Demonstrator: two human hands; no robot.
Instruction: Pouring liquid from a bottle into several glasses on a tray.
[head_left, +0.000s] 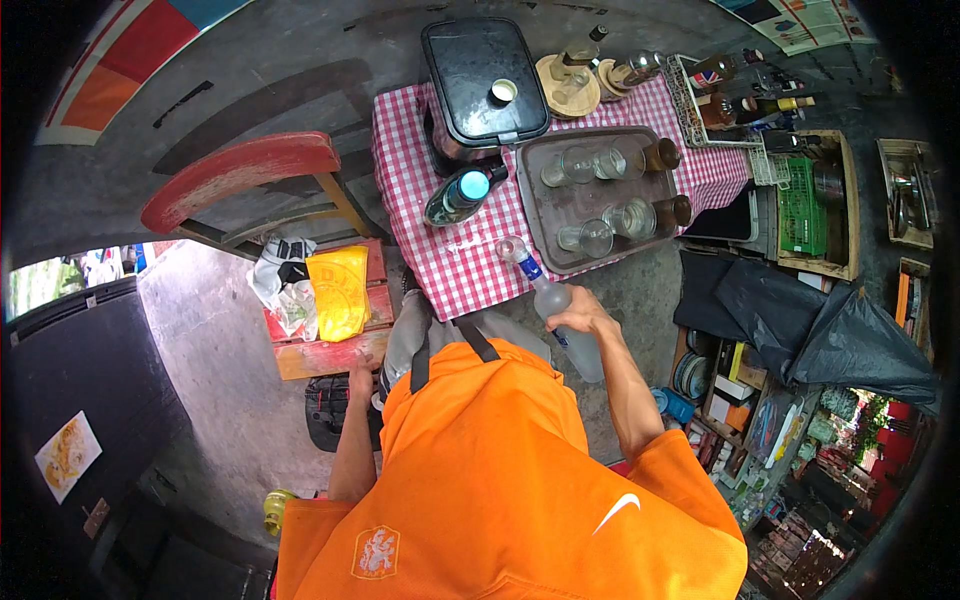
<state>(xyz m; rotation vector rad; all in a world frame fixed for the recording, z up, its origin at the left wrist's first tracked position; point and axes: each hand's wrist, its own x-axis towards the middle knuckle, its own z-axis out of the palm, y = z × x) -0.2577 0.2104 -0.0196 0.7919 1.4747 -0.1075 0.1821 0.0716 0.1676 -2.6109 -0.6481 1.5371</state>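
My right hand [579,312] is wrapped round a frosted glass bottle [582,358] with a blue neck label. The bottle is tilted, its neck towards the front edge of the checked tablecloth [455,275]. Around the bottle's mouth is a small clear glass piece [510,246]; I cannot tell whether it is joined to the bottle. Low at my left, my left hand [366,378] is beside the seat of a red wooden chair [300,360]. Its fingers are too small and unclear to read. A dark bottle with a turquoise cap [473,186] stands on the cloth.
A brown tray [545,225] carries several glasses. Behind it are a black-lidded bin [480,70], a wooden plate [553,98] and a wire rack [690,105] with bottles. A yellow bag [338,290] lies on the chair. Crates, black plastic sheeting [770,310] and shelves line the right.
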